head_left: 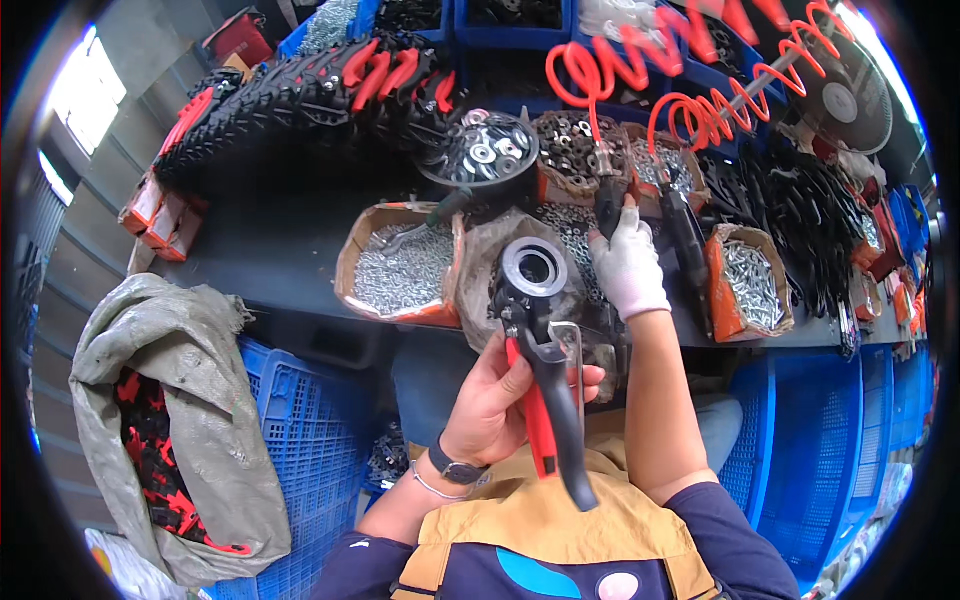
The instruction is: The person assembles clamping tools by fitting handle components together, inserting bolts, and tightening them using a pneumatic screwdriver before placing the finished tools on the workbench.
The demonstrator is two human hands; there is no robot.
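My bare left hand (500,395) is closed round a plier-like hand tool (545,385) with one red and one black handle. The tool stands upright, a round silver ring at its top end. A bent metal strip beside the black handle lies near my fingertips. My right hand (630,268), in a white glove with a bare fingertip, reaches out over the bench. It is closed on the lower part of a black air screwdriver (609,200) attached to a red coiled hose. My palm and fingers partly hide this grip.
Open boxes of small screws (405,270) and bolts (750,285) flank my hands. Behind are a bowl of washers (485,150) and a second air tool (685,240). Red-and-black tools pile up at back left. A sack (215,420) and blue crate (310,440) stand at left; blue crates (815,430) at right.
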